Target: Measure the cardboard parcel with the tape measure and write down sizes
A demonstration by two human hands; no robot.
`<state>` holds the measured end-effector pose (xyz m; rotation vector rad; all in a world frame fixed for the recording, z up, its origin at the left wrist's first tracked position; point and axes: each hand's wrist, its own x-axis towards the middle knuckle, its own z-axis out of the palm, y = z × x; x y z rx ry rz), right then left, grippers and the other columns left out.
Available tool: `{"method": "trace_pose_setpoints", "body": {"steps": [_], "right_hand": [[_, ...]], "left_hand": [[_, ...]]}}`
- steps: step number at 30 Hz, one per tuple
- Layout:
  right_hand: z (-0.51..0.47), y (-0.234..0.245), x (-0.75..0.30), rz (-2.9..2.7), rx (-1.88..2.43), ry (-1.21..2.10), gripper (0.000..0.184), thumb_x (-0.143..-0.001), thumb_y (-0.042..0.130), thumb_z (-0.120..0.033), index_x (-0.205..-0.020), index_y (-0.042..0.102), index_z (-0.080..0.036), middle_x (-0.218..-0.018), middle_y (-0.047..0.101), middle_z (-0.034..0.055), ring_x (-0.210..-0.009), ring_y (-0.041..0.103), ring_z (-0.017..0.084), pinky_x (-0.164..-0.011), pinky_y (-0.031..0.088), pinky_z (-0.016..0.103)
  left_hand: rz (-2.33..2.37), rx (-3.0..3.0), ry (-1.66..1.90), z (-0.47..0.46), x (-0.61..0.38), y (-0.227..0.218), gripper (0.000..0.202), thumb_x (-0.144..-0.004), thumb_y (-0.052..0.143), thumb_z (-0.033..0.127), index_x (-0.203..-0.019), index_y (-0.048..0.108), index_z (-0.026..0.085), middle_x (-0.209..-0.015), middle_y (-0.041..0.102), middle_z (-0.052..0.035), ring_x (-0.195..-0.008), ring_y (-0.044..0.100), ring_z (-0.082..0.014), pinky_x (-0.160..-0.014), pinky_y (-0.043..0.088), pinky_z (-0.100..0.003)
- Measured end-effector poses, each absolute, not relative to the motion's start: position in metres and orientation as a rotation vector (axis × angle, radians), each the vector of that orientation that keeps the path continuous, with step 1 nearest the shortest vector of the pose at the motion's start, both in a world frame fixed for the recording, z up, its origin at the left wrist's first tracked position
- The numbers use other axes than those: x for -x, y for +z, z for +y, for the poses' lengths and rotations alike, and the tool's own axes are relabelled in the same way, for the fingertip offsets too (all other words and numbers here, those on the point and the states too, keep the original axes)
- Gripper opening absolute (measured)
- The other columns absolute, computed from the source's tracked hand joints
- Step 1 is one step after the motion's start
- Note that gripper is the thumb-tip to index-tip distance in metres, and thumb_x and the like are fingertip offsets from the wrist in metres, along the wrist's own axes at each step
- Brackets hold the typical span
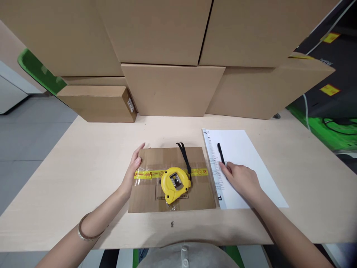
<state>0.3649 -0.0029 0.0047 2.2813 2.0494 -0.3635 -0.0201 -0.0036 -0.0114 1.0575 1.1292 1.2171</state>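
A flat cardboard box (pixel 147 199) with yellow printed tape lies on the table in front of me. My left hand (pixel 133 169) grips its left edge, thumb near the top face and fingers along the side. On the box rests a yellow tape measure (pixel 169 182) with a black wrist strap (pixel 184 156). To the right is a white sheet of paper (pixel 251 149), with a strip of small printed marks (pixel 213 163) along its left side. My right hand (pixel 242 180) is over the paper, fingers closed around the lower part of a black pen (pixel 220 152); the pen's lower end is hidden.
Large cardboard boxes (pixel 173 89) form a wall along the back of the pale wooden table (pixel 69 178). A smaller carton (pixel 97 104) stands at the back left. Beyond the right edge are a dark box with yellow labels (pixel 320 85) and cables on a green surface (pixel 320 130).
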Motion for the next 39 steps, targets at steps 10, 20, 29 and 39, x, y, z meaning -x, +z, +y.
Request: {"method": "trace_pose_setpoints", "body": {"steps": [10, 20, 29, 39], "right_hand": [[0.000, 0.058, -0.307, 3.356, -1.434, -0.508, 0.061, -0.106, 0.043, -0.062, -0.144, 0.053, -0.015, -0.134, 0.065, 0.0221, -0.124, 0.062, 0.035, -0.099, 0.054, 0.054], [0.008, 0.082, -0.239, 3.168, -0.967, -1.286, 0.055, -0.090, 0.077, -0.056, -0.125, 0.053, -0.019, -0.120, 0.074, 0.0159, -0.105, 0.074, 0.030, -0.085, 0.060, 0.045], [0.016, 0.103, -0.175, 3.200, -0.876, -0.900, 0.053, -0.104, 0.060, -0.029, -0.153, 0.042, -0.023, -0.148, 0.063, 0.0150, -0.103, 0.075, 0.029, -0.078, 0.060, 0.042], [-0.006, 0.103, -0.277, 2.917, -1.527, -1.019, 0.038, -0.097, 0.067, -0.045, -0.132, 0.062, -0.030, -0.115, 0.079, 0.0036, -0.082, 0.076, 0.023, -0.072, 0.057, 0.035]], "left_hand": [[1.145, -1.487, 1.226, 0.003, 0.030, 0.001, 0.038, -0.103, 0.053, 0.056, -0.110, 0.079, 0.030, -0.153, 0.061, -0.0060, -0.150, 0.047, -0.0324, -0.128, 0.030, -0.056], [0.990, -1.318, 1.287, -0.004, 0.021, -0.001, 0.057, -0.106, 0.034, 0.066, -0.112, 0.077, 0.029, -0.154, 0.060, -0.0036, -0.156, 0.038, -0.0314, -0.133, 0.018, -0.055], [0.839, -1.119, 1.159, -0.005, 0.024, -0.005, 0.075, -0.097, 0.042, 0.079, -0.149, 0.058, 0.027, -0.148, 0.064, -0.0094, -0.143, 0.054, -0.0406, -0.120, 0.043, -0.058], [0.817, -1.597, 1.053, 0.007, 0.047, -0.007, 0.043, -0.095, 0.063, 0.060, -0.131, 0.069, 0.036, -0.159, 0.052, -0.0083, -0.160, 0.028, -0.0381, -0.130, 0.020, -0.061]]}}
